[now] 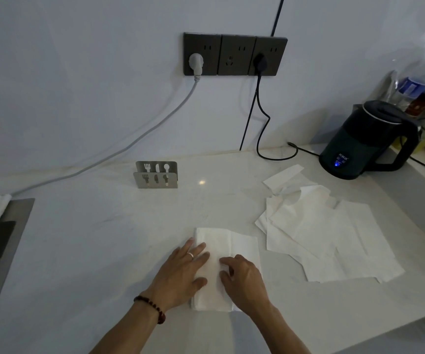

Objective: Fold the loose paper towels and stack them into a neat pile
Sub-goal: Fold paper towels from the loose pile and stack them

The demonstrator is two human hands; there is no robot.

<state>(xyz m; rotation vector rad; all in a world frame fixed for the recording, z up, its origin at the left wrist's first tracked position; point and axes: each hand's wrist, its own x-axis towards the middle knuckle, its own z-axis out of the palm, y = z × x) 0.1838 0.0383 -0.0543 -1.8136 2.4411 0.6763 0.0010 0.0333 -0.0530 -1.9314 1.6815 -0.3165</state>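
**Towels: one in the fold, the heap not yet begun**

Progress looks early to us. Under both hands lies a single paper towel [221,254], already doubled lengthwise, with a flap showing just beyond the right hand's knuckles. Our left hand [183,272] lies flat on it, fingers straight and spread, pressing its left side onto the worktop [104,238]. Our right hand [242,274] rests on the right side with its fingers bent at the knuckles, tips down on the paper near the crease; it seems to press or pinch there, but we cannot tell whether it actually has a layer caught.

Off to the right of the right hand, and a little farther away from us, the loose towels [329,231] lie in an untidy overlapping heap, unfolded as far as we can see. No neat pile shows anywhere near the hands.

We judge this fold as partly made, and nearly all the work is left: finishing this sheet, then folding and stacking each loose one.
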